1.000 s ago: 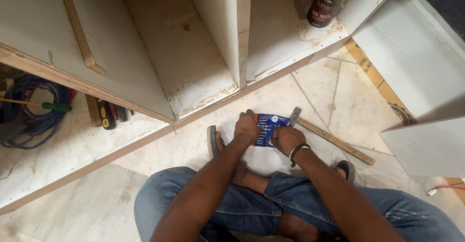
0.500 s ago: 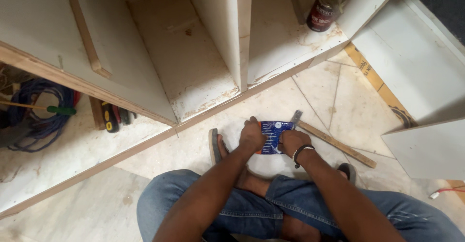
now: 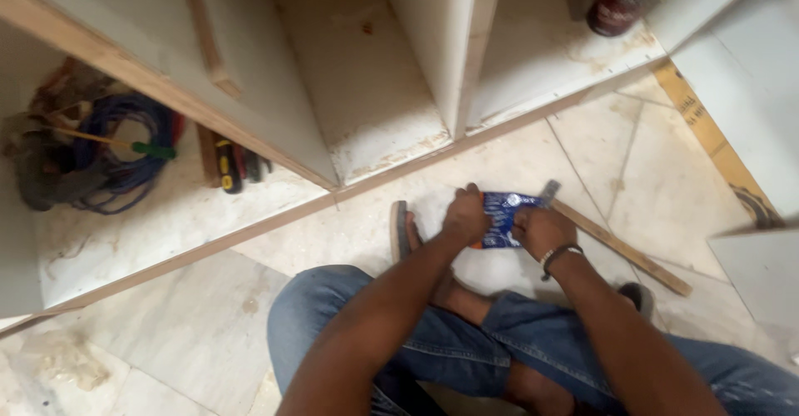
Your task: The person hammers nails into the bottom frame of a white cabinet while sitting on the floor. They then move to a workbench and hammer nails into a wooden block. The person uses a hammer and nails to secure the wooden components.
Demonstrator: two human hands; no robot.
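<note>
Between both hands [image 3: 503, 225], packet [image 3: 502, 216] half-hidden.

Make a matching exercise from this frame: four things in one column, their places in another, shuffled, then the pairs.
Things:
1 blue packet
2 dark jar
3 blue cable coil
4 wooden strip

Places:
A far left, under the raised panel
B on the floor, right of the hands
C between left hand and right hand
D upper right, inside the cabinet

Pairs: 1-C, 2-D, 3-A, 4-B
</note>
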